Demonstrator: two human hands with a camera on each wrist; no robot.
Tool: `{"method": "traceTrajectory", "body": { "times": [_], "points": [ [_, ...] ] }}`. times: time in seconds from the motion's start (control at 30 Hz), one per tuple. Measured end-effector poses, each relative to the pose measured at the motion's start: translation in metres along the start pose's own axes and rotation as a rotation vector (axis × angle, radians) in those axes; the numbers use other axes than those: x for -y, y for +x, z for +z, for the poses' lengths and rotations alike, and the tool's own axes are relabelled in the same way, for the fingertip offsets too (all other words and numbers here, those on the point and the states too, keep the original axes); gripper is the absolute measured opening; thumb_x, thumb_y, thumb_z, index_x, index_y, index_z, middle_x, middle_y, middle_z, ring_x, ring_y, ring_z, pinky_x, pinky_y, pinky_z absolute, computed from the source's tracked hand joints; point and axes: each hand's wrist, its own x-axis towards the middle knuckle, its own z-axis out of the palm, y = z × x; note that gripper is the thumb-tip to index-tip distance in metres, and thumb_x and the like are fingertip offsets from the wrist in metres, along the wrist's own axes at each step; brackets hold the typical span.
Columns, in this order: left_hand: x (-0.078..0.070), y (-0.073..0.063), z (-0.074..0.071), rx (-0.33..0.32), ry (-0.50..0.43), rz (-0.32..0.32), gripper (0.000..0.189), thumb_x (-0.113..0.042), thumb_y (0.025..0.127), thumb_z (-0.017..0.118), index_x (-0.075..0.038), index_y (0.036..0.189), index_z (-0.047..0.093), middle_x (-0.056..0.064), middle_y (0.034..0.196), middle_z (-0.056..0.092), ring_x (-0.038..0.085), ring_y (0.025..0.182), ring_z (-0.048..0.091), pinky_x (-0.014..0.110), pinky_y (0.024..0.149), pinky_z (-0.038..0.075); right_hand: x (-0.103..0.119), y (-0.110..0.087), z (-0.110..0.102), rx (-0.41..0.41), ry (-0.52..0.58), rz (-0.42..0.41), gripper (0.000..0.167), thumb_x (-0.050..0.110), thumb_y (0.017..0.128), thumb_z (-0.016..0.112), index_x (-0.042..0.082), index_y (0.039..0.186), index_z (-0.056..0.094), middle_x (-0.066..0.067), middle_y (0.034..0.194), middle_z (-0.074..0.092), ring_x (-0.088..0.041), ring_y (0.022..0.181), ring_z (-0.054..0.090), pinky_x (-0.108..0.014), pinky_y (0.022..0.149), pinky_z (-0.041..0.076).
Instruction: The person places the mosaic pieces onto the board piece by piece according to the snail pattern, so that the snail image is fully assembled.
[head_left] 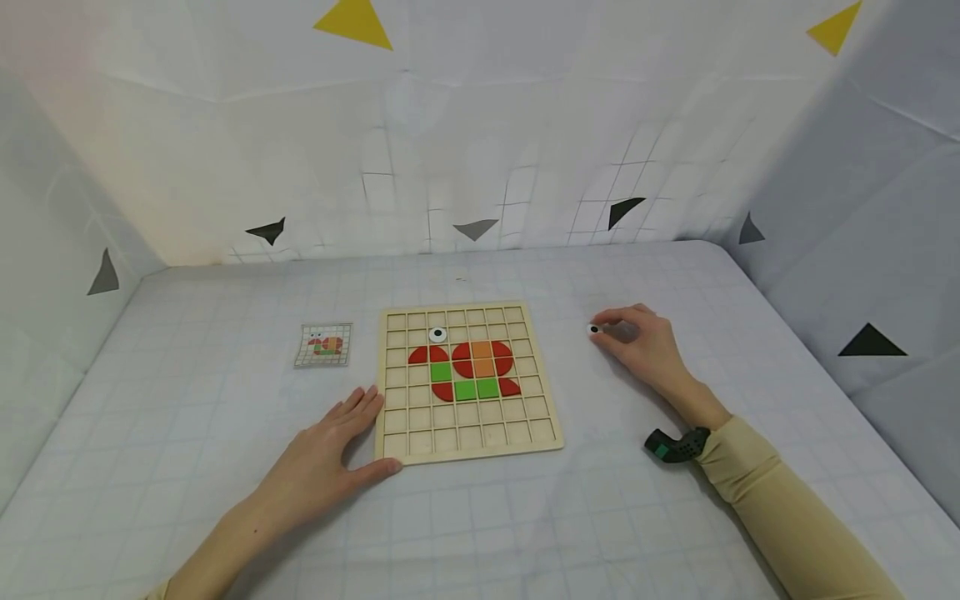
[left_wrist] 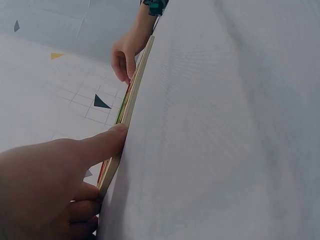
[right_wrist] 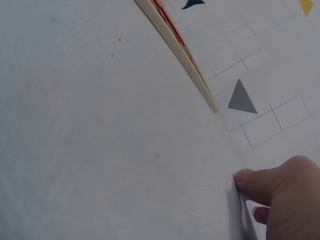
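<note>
A wooden grid board (head_left: 493, 437) lies flat on the table, bearing red rounded pieces (head_left: 462, 367), green squares (head_left: 465, 390) and orange squares (head_left: 482, 367). One round white eye piece (head_left: 438, 334) with a black dot sits near its top edge. My left hand (head_left: 326, 454) rests at the board's lower left corner, thumb on the front edge and fingers along the left side. Right of the board, my right hand (head_left: 641, 346) pinches a second eye piece (head_left: 593, 329) between thumb and forefinger, at or just above the table. In the right wrist view that piece is hidden.
Left of the board lies a small card (head_left: 322, 362) with a gridded picture in similar colours. A white cloth with faint grid lines covers the table (head_left: 480, 533). White sheets with yellow, black and grey shapes hang behind and at the sides. A dark band (head_left: 677, 446) circles my right wrist.
</note>
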Motion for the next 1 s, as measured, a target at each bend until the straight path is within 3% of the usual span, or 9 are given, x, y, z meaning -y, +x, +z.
{"method": "traceTrajectory", "body": {
  "times": [0.17, 0.3, 0.5, 0.77, 1.0],
  "points": [
    [0.000, 0.000, 0.001, -0.004, -0.007, 0.000, 0.091, -0.060, 0.081, 0.074, -0.014, 0.153, 0.042, 0.003, 0.161, 0.036, 0.033, 0.149, 0.031, 0.064, 0.110, 0.035, 0.000, 0.000, -0.001, 0.013, -0.007, 0.025, 0.027, 0.005, 0.079, 0.084, 0.007, 0.105, 0.076, -0.006, 0.098, 0.075, -0.023, 0.096, 0.066, -0.039, 0.086, 0.048],
    [0.001, 0.001, 0.002, 0.004, -0.009, -0.003, 0.092, -0.062, 0.081, 0.073, -0.014, 0.153, 0.041, 0.002, 0.161, 0.035, 0.032, 0.150, 0.030, 0.063, 0.110, 0.035, 0.006, 0.000, -0.003, 0.031, 0.014, 0.122, 0.026, 0.013, 0.083, 0.082, 0.010, 0.108, 0.075, -0.005, 0.102, 0.075, -0.023, 0.103, 0.067, -0.041, 0.092, 0.048],
    [0.001, 0.001, 0.001, 0.000, -0.002, 0.007, 0.092, -0.062, 0.081, 0.073, -0.014, 0.153, 0.042, 0.003, 0.161, 0.036, 0.032, 0.149, 0.030, 0.063, 0.110, 0.036, 0.037, 0.017, 0.001, 0.060, 0.065, 0.183, 0.025, 0.019, 0.085, 0.081, 0.012, 0.109, 0.075, -0.006, 0.103, 0.076, -0.025, 0.111, 0.066, -0.048, 0.100, 0.046],
    [0.000, 0.000, -0.001, -0.006, -0.013, 0.009, 0.091, -0.060, 0.081, 0.074, -0.014, 0.153, 0.042, 0.003, 0.160, 0.037, 0.033, 0.149, 0.031, 0.063, 0.109, 0.036, 0.093, 0.041, 0.041, 0.133, 0.171, 0.142, 0.024, 0.018, 0.085, 0.081, 0.012, 0.106, 0.075, -0.004, 0.104, 0.076, -0.023, 0.108, 0.068, -0.049, 0.101, 0.047],
    [0.000, -0.001, 0.000, -0.017, -0.009, 0.020, 0.090, -0.059, 0.081, 0.075, -0.013, 0.152, 0.043, 0.004, 0.159, 0.038, 0.034, 0.148, 0.033, 0.065, 0.107, 0.038, 0.140, 0.058, 0.083, 0.267, 0.214, 0.120, 0.023, 0.021, 0.088, 0.077, 0.010, 0.108, 0.075, -0.004, 0.106, 0.076, -0.024, 0.106, 0.068, -0.046, 0.096, 0.052]
  ]
}}
